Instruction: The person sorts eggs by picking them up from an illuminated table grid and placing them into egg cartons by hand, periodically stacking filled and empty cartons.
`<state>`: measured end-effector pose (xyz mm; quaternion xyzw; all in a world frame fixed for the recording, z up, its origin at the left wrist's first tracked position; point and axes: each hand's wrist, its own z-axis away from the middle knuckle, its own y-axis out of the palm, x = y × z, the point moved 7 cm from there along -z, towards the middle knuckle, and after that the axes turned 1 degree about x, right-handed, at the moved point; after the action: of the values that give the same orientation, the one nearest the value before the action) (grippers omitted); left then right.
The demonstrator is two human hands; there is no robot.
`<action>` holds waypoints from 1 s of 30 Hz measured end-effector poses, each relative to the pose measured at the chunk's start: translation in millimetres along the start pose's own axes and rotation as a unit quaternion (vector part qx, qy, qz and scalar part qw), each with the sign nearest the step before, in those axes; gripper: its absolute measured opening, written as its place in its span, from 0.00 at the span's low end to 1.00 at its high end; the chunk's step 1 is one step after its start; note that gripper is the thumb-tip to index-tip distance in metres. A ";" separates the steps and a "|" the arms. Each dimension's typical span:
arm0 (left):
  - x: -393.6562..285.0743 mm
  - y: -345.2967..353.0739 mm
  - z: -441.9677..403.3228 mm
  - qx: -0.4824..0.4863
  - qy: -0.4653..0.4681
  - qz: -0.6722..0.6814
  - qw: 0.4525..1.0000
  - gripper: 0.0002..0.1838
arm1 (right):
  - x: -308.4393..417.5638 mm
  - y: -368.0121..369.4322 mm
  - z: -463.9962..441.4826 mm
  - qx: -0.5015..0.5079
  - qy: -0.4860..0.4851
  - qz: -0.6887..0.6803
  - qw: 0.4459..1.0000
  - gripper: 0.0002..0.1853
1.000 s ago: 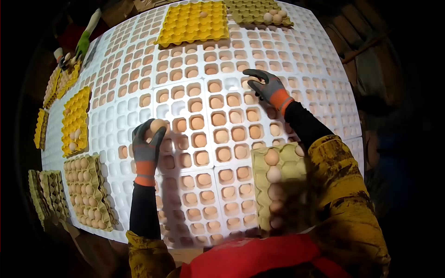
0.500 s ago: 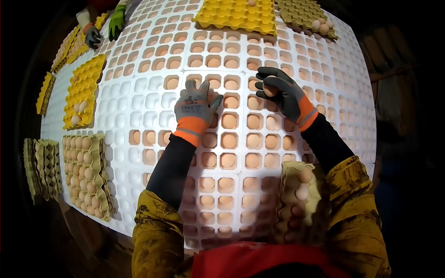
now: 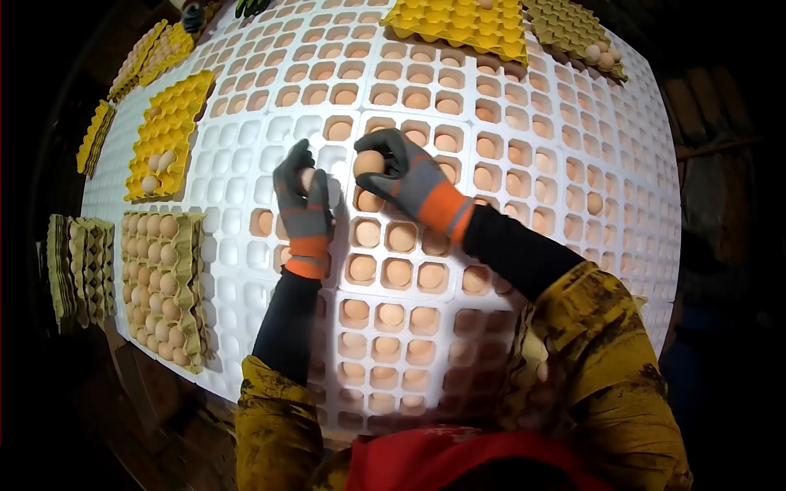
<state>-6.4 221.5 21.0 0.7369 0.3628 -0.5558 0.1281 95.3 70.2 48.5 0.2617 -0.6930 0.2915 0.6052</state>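
Observation:
My left hand [image 3: 304, 200], in a grey glove with an orange cuff, holds a pale egg [image 3: 308, 180] between thumb and fingers above the white foam trays [image 3: 337, 286]. Just to its right, my right hand [image 3: 401, 176] is closed on a brown egg [image 3: 369, 163], gripped by thumb and fingertips over the cells. Eggs [image 3: 398, 272] sit in many cells in front of and beyond my hands, while cells to the left of my left hand are mostly empty. My right forearm partly hides a pulp tray [image 3: 528, 348] near my body.
A pulp tray of eggs [image 3: 164, 286] stands at the left, with stacked pulp trays [image 3: 78, 270] beside it. Yellow trays [image 3: 176, 123] lie at the left and far edge [image 3: 458, 24]. Another pulp tray [image 3: 573, 33] is far right. A co-worker's gloved hand [image 3: 193, 18] shows at far left.
My right hand has moved left with its egg, towards my left hand. My left hand has turned and shifted left, and an egg now shows in it. The view has shifted.

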 end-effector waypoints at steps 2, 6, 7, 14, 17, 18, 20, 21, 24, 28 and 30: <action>1.9 9.4 15.8 0.068 -0.043 -0.096 0.992 0.32 | -7.9 19.7 -21.6 -0.043 -0.050 0.017 0.998 0.22; -11.4 6.3 36.9 0.009 0.057 -0.232 0.971 0.36 | -25.5 41.8 -40.2 -0.010 -0.141 0.228 0.963 0.23; -3.4 4.1 40.1 0.000 0.036 -0.195 0.980 0.36 | -41.9 47.4 -38.3 -0.048 -0.207 0.309 0.927 0.22; -16.6 14.2 44.5 0.063 0.096 -0.304 0.946 0.32 | 26.4 -188.7 70.8 -0.186 -0.017 0.402 0.897 0.11; -17.3 14.5 46.8 0.066 0.115 -0.329 0.935 0.29 | 9.5 -300.2 156.3 -0.190 0.274 0.498 0.801 0.13; -18.0 16.3 46.0 0.071 0.125 -0.336 0.931 0.28 | 6.6 -313.5 178.6 -0.176 0.293 0.521 0.782 0.13; -16.2 17.8 45.3 0.071 0.127 -0.346 0.927 0.27 | -24.4 -322.2 202.2 -0.102 0.303 0.533 0.783 0.14; -15.4 18.4 45.4 0.072 0.129 -0.352 0.924 0.27 | -40.7 -317.8 210.0 -0.061 0.258 0.584 0.767 0.14; -9.4 17.9 48.0 0.074 0.136 -0.367 0.917 0.26 | -56.5 -312.0 204.9 0.055 0.250 0.659 0.707 0.16; -23.3 17.5 48.4 0.063 0.172 -0.376 0.908 0.25 | 26.9 -327.6 240.1 -0.163 0.258 0.340 0.890 0.16; -55.3 40.7 68.0 0.137 0.143 -0.244 0.949 0.24 | 85.2 -297.2 278.4 -0.135 0.219 0.266 0.929 0.16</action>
<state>-34.8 130.9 39.0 0.7084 0.4664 -0.5029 -0.1667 105.8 -337.3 131.8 -0.0867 -0.6203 0.3959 0.6716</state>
